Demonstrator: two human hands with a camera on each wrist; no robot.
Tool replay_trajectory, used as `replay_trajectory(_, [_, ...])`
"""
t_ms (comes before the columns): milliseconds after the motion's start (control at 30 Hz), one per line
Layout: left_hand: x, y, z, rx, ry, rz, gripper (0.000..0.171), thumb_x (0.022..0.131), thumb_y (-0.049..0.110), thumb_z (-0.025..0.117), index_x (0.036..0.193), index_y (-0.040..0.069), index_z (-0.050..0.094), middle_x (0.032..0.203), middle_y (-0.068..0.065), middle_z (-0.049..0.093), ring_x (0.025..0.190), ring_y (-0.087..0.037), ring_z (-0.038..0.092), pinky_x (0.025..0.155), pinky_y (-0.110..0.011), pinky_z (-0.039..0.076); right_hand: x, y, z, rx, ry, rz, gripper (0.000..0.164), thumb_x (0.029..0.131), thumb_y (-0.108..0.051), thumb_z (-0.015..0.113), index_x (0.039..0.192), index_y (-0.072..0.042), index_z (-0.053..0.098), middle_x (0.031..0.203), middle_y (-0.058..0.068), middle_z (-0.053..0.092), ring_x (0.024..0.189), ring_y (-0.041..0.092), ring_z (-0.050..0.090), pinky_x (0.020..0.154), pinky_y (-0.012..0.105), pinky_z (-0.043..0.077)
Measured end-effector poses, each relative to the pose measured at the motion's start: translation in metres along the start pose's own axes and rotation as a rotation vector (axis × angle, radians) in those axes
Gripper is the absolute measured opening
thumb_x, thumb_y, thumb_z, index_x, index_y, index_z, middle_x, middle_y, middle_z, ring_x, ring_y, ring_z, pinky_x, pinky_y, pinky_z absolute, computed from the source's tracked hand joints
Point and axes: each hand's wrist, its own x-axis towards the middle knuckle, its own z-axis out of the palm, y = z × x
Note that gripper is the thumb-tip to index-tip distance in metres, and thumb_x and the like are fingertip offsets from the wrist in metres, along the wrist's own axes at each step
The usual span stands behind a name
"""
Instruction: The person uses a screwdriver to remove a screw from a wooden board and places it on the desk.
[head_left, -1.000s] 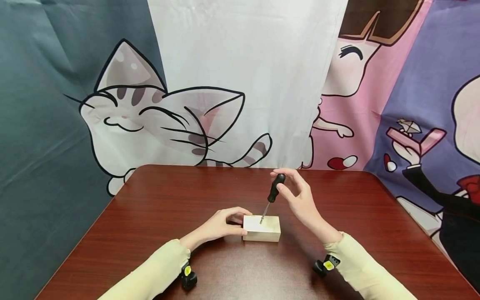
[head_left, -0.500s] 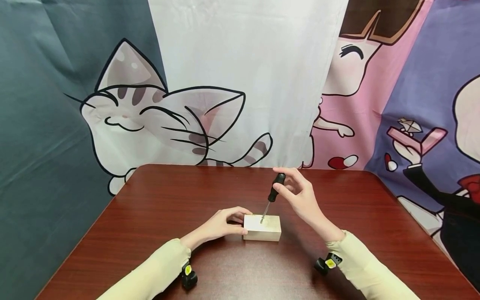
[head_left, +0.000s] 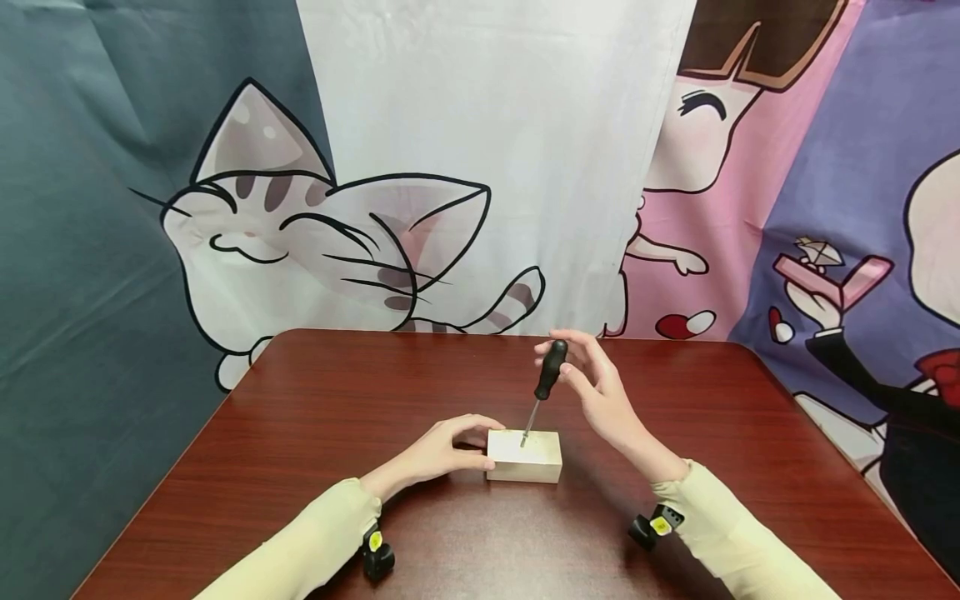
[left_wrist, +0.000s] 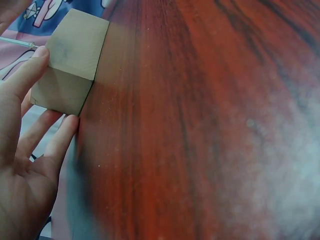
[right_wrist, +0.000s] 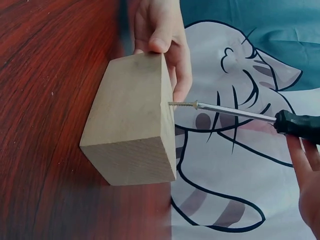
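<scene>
A pale wooden block (head_left: 536,472) lies on the table, gripped at its left end by my left hand (head_left: 431,452), thumb on the near side. In the left wrist view, the thumb of the left hand (left_wrist: 25,150) presses the block (left_wrist: 75,45). From the block's top face stands a screw (right_wrist: 184,104), partly sunk in. The tip of a black-handled screwdriver (head_left: 552,371) meets the screw head, its shaft tilted slightly right. Around the handle, my right hand (head_left: 600,392) holds with thumb and fingers; some fingers are hidden behind it.
The reddish-brown wooden table (head_left: 360,375) extends around the block on all sides. Behind it hangs a cloth backdrop (head_left: 480,100) with cartoon figures. Each wrist carries a small black camera, such as the left wrist camera (head_left: 378,558).
The screwdriver handle has shifted slightly left and the right hand's fingers have moved about it. The left hand and the block have stayed nearly in place.
</scene>
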Motion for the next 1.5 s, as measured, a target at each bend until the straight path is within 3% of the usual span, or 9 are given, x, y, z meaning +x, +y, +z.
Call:
replay_trajectory(233, [0.0004,-0.0012,0.0004,-0.005,0.007,0.011,0.049,0.083,0.024,0.080,0.129,0.020,0.062,0.119,-0.003,0.070,0.107,-0.011,0.067,0.095,-0.030,0.056,-0.0018,-0.0007,0.0038,-0.088,0.108,0.028,0.037,0.091,0.003,0.066,0.126,0.001,0.055,0.102,-0.006,0.062,0.082,0.008,0.067,0.073,0.019,0.055])
replay_trajectory(400, [0.0002,-0.0002,0.0013,-0.007,0.018,0.022,0.050,0.083,0.022,0.081,0.129,0.018,0.062,0.118,-0.005,0.070,0.106,-0.015,0.068,0.096,-0.036,0.057,-0.0026,-0.0026,0.0035,-0.085,0.106,0.038,0.040,0.089,0.007,0.067,0.126,0.003,0.053,0.092,-0.004,0.060,0.073,0.012,0.065,0.067,0.020,0.055])
replay_trajectory(600, [-0.0003,0.0016,0.0007,-0.008,0.019,0.019,0.051,0.082,0.021,0.081,0.129,0.017,0.063,0.117,-0.006,0.070,0.105,-0.016,0.068,0.095,-0.038,0.057,-0.0023,-0.0032,0.0013,-0.101,0.076,0.042,0.041,0.093,0.003,0.063,0.132,-0.005,0.055,0.102,-0.006,0.065,0.089,0.007,0.067,0.080,0.019,0.057])
replay_trajectory(767, [0.0000,0.0009,-0.0006,-0.002,0.010,-0.008,0.051,0.082,0.024,0.081,0.129,0.020,0.063,0.118,-0.002,0.070,0.107,-0.016,0.068,0.096,-0.036,0.056,-0.0003,-0.0025,0.0018,0.006,0.003,0.017,0.044,0.101,0.000,0.050,0.144,-0.004,0.043,0.120,-0.002,0.065,0.109,0.012,0.068,0.088,0.028,0.060])
replay_trajectory(933, [0.0006,-0.0006,0.0000,0.002,0.011,-0.014,0.050,0.083,0.021,0.081,0.130,0.018,0.062,0.118,-0.004,0.070,0.107,-0.018,0.067,0.097,-0.039,0.056,0.0001,-0.0028,0.0058,0.039,0.018,0.002,0.037,0.101,0.001,0.049,0.138,0.002,0.045,0.121,-0.002,0.064,0.109,0.012,0.068,0.086,0.028,0.060])
replay_trajectory(1100, [0.0005,0.0009,0.0023,-0.004,0.018,-0.013,0.050,0.084,0.013,0.079,0.130,0.010,0.062,0.118,-0.011,0.069,0.107,-0.024,0.067,0.098,-0.046,0.055,-0.0011,-0.0018,0.0099,-0.086,0.107,0.013,0.036,0.091,0.004,0.065,0.125,-0.003,0.056,0.111,-0.005,0.057,0.088,0.004,0.064,0.070,0.018,0.055])
replay_trajectory(1233, [0.0001,0.0019,0.0018,0.003,0.017,-0.016,0.049,0.084,0.015,0.079,0.130,0.013,0.062,0.118,-0.009,0.069,0.107,-0.022,0.067,0.098,-0.044,0.055,-0.0015,-0.0030,0.0095,-0.087,0.109,0.024,0.037,0.089,0.005,0.067,0.124,-0.003,0.057,0.102,-0.002,0.055,0.076,0.006,0.064,0.062,0.019,0.052])
replay_trajectory(1367, [-0.0006,0.0020,0.0002,0.002,0.009,0.001,0.050,0.084,0.022,0.080,0.131,0.017,0.062,0.118,-0.005,0.069,0.107,-0.018,0.067,0.097,-0.040,0.056,-0.0011,-0.0042,0.0073,-0.091,0.086,0.026,0.036,0.091,0.003,0.066,0.126,-0.002,0.056,0.099,-0.001,0.058,0.076,0.008,0.066,0.067,0.019,0.054])
replay_trajectory(1500, [-0.0005,0.0004,-0.0003,-0.001,0.004,0.008,0.051,0.084,0.023,0.080,0.131,0.018,0.061,0.118,-0.005,0.069,0.107,-0.018,0.067,0.097,-0.039,0.056,-0.0009,-0.0050,0.0058,-0.102,0.061,0.018,0.038,0.094,0.001,0.062,0.132,-0.003,0.056,0.108,-0.004,0.063,0.091,0.009,0.067,0.079,0.019,0.056])
